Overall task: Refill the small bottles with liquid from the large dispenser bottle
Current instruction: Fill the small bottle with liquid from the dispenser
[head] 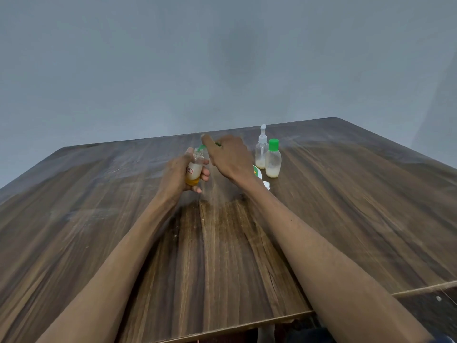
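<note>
Head view: left hand (176, 173) fingers curl round an uncapped small bottle (194, 168) above the table (99, 194); right hand (228, 154) pinches a green cap (201, 147) near its neck. Risk: blurred motion tilting the open bottle, causing spillage.

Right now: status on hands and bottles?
Left hand grips small bottle. Right hand pinches green cap at its neck. Pump bottle, green-capped bottle stand aside.
</note>
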